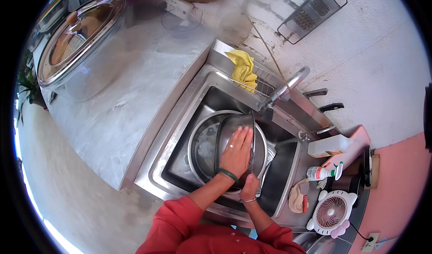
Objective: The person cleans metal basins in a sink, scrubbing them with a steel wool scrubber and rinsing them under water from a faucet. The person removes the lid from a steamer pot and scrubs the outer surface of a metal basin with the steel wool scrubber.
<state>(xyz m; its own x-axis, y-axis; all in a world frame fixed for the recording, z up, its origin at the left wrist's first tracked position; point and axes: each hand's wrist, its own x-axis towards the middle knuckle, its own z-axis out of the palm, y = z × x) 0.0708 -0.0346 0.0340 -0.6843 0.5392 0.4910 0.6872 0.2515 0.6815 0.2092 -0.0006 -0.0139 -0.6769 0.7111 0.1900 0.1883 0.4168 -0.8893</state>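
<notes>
A dark, shallow pan [227, 139] stands tilted inside a round metal basin [192, 152] in the sink. My left hand [237, 151], with a green bangle at the wrist, lies flat against the inside of the pan, fingers stretched out and close together. Lower down, my right hand [249, 188] is closed around the pan's near edge, its fingertips partly hidden. Cloudy, foamy water [204, 139] shows in the basin left of the pan. Part of another metal item [270, 157] shows to the basin's right.
Above the sink are a faucet [288, 89] and a wire rack with a yellow cloth [244, 69]. On the right stand a spray bottle [319, 173], a rag [297, 195] and a small fan [333, 212]. A lidded glass pot [85, 42] sits on the left counter [135, 105].
</notes>
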